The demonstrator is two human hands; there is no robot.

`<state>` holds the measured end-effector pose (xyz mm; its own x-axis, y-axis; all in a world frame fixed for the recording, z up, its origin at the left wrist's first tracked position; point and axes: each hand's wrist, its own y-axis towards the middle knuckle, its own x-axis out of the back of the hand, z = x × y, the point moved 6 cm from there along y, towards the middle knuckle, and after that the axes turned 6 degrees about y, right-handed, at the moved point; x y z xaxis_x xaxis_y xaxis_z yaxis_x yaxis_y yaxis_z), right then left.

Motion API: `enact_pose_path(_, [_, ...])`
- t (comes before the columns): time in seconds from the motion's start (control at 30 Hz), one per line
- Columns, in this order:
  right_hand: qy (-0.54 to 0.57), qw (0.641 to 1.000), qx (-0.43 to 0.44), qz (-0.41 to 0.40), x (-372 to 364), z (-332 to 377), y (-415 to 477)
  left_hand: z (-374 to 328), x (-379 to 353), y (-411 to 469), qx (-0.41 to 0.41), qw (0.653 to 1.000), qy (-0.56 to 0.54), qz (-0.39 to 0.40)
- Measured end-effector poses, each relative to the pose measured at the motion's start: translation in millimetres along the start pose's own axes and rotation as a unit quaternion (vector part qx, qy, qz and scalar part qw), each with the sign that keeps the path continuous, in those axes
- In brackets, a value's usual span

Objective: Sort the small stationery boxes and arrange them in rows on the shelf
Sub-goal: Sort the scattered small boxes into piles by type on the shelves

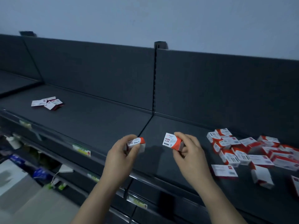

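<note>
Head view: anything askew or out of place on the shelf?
Yes. The red-and-white boxes at right lie in a jumbled heap, tilted and overlapping, not in rows. The small dark-red cluster far left on the shelf is also askew.

matt dark shelf (pixel 90 117), printed cardboard boxes (pixel 242 152)

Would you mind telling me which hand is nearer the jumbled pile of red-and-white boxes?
Right. The right hand is just left of the pile of red-and-white boxes; the left hand is farther left.
</note>
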<state>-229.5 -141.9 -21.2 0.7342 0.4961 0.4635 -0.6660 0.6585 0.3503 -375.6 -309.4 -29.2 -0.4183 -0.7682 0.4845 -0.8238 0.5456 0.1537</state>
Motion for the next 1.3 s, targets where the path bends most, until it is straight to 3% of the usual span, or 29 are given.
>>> enact_pose_path(0.2, [0.031,0.999,-0.006,0.028,-62,8,51,35,36,51,0.023,0.998,0.006,-0.053])
enact_pose_path(0.67, [-0.002,0.995,-0.017,0.094,-167,-6,159,116,51,184,0.061,0.987,0.145,-0.034])
enact_pose_path(0.9, [-0.049,0.993,-0.071,0.082,-208,-13,174,136,52,236,0.023,0.974,0.224,0.015])
enact_pose_path(1.3, [-0.179,0.973,-0.137,0.041,-253,-7,164,134,65,255,-0.073,0.969,0.226,0.068])
